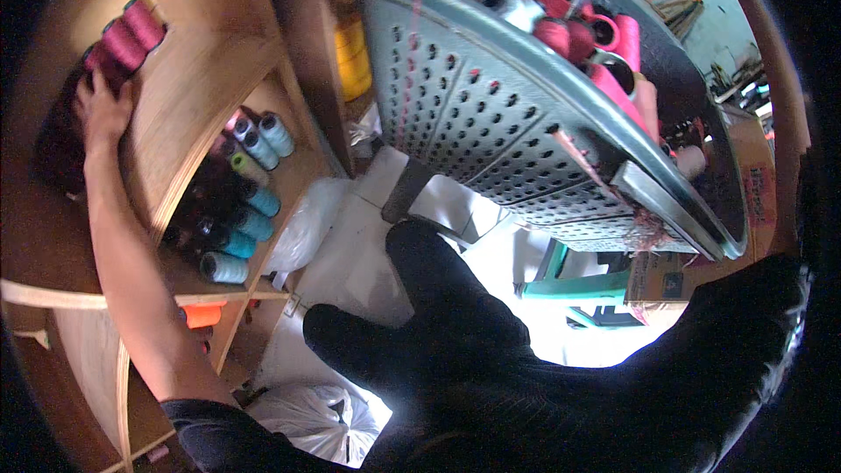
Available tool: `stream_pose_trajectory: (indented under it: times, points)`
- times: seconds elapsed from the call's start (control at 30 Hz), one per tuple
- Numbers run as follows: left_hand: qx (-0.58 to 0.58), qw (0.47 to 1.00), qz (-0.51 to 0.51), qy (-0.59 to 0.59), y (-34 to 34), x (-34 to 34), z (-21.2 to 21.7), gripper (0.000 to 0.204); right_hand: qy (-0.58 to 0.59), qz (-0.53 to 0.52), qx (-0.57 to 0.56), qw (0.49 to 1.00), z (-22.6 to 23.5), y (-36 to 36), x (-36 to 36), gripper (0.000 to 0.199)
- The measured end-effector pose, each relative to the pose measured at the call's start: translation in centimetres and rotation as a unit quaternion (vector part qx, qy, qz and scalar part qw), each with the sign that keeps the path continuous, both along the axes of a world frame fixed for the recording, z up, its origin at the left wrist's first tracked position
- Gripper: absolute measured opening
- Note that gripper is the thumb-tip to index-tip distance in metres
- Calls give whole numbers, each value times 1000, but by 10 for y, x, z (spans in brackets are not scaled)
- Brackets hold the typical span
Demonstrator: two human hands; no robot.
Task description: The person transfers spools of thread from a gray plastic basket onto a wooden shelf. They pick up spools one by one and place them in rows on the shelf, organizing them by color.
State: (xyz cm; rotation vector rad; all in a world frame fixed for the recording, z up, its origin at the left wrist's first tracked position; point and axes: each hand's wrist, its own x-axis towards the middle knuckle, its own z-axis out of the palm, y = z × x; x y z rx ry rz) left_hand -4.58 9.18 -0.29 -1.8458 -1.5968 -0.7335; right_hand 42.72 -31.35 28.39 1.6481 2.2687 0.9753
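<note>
Black clothing lies foremost, left arm outstretched, left hand at maroon spools.

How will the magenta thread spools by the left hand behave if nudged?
The magenta thread spools would probably roll if on their sides, given their rounded shape. Pushing one may well shift its neighbours, as they sit close together near the left hand. The smoothly wound thread suggests fairly firm bodies.

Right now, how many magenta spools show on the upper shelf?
3: a near spool by the left hand, a middle spool and a far spool; shadow may hide more.
</note>
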Motion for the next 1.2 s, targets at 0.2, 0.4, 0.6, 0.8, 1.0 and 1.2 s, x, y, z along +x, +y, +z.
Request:
stream_pose_trajectory:
  times: [0.2, 0.4, 0.6, 0.8, 1.0, 1.2]
  points:
    - [39, 997, -64, 36, 30, -25, -20, 82, 99, -236, -138, 957, -14, -57, 146, 20]
    - [61, 991, -102, 64, 38, -90, -15, 78, 158, -517, -350, 765, -111, -46, 265, 22]
    - [55, 992, -101, 57, 49, -82, -15, 77, 178, -650, -363, 643, -149, -69, 321, 25]
    - [62, 992, -94, 62, 43, -68, -17, 75, 136, -501, -366, 773, -114, -90, 331, 29]
    - [35, 994, -81, 62, 45, -83, -16, 73, 84, -499, -429, 748, -134, -66, 280, 26]
    - [46, 995, -46, 78, 41, -63, -16, 73, 160, -463, -379, 785, -145, -89, 345, 22]
